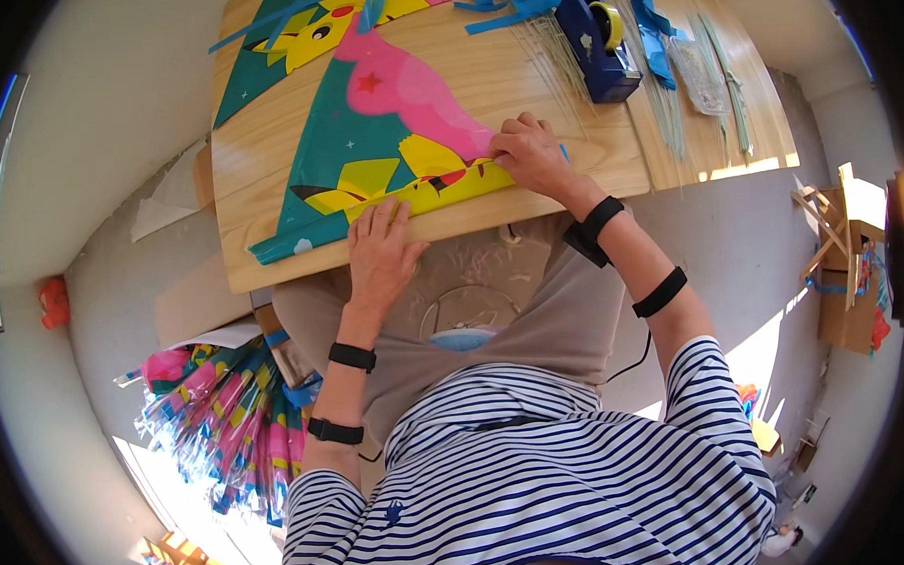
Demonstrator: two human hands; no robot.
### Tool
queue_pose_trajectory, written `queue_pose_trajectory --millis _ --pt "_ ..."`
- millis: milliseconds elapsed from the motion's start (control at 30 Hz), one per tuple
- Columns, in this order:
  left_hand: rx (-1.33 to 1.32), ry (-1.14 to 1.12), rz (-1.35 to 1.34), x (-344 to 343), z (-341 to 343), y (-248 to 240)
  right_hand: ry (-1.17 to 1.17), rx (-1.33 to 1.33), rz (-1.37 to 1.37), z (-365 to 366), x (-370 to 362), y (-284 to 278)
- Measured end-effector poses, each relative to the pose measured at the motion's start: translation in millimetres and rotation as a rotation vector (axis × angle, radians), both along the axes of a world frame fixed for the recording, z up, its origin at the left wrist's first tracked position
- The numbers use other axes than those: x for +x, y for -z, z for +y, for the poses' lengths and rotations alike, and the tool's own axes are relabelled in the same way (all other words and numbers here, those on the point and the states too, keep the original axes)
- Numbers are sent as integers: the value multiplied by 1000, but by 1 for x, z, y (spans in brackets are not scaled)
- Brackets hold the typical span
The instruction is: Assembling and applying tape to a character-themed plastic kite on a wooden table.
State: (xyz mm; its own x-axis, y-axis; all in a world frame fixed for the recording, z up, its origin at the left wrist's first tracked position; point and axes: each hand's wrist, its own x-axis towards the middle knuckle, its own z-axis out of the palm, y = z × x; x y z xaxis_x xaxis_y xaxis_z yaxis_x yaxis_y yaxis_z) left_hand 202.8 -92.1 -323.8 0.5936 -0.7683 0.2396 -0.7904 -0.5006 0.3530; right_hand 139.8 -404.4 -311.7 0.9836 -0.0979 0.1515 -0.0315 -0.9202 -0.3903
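Note:
A triangular kite-like printed sheet (406,100), teal, pink and yellow, lies on the wooden table in front of me. Its near edge is turned over into a long, narrow yellow and teal fold (449,191) along the table's front. My left hand (383,247) rests on this fold left of the middle, its fingers stretched out and flat. At the fold's right end, my right hand (539,162) pinches the sheet's edge between bent fingers. The fingertips partly hide the edge there.
A blue tape dispenser (599,53) stands at the back right, among thin pale rods (549,55) and blue strips (653,36). Another printed sheet (304,39) lies far left. Beside my left leg is a bundle of colourful wrapped pieces (233,415).

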Motion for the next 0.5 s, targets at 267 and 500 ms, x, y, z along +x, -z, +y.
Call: queue_pose_trajectory --millis 267,500 --pt "-8 -1 18 0 1 1 -66 -97 -79 1 6 14" --pt "-17 -8 29 -2 2 1 -96 -281 -114 5 10 20"
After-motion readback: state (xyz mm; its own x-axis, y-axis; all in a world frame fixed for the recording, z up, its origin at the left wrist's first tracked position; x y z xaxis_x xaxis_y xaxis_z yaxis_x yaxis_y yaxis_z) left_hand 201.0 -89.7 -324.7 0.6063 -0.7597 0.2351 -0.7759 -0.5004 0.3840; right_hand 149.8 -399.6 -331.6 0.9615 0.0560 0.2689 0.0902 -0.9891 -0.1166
